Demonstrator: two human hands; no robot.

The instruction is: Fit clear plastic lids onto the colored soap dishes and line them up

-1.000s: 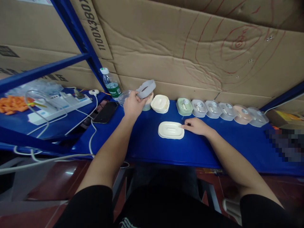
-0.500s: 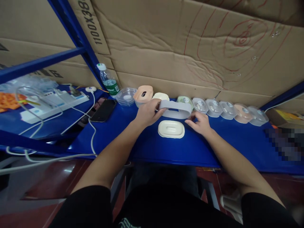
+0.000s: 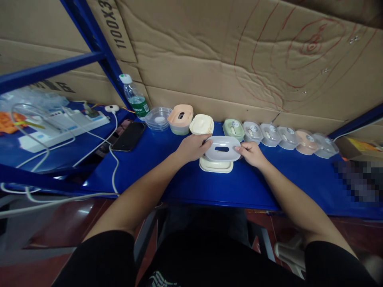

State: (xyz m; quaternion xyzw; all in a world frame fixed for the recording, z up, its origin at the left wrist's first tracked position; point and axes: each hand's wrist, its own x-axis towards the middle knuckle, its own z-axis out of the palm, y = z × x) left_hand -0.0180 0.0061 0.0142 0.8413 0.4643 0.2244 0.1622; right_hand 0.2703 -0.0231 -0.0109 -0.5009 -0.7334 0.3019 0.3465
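A slotted, pale grey cover [image 3: 223,142] is held above the tabletop [image 3: 188,185]. A cream tray [image 3: 216,166], partly hidden, lies between its front and back edges.

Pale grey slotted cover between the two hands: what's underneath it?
Under the slotted cover, the near part of a cream oval tray shows on the blue tabletop. The tray's far part is hidden; whether they touch can't be told.

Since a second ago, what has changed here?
The left hand brought the pale grey oval slotted plastic cover rightward and nearer; the right hand moved off the cream oval plastic base and took the cover's right end. The base and the row of green, grey and peach boxes stayed put.
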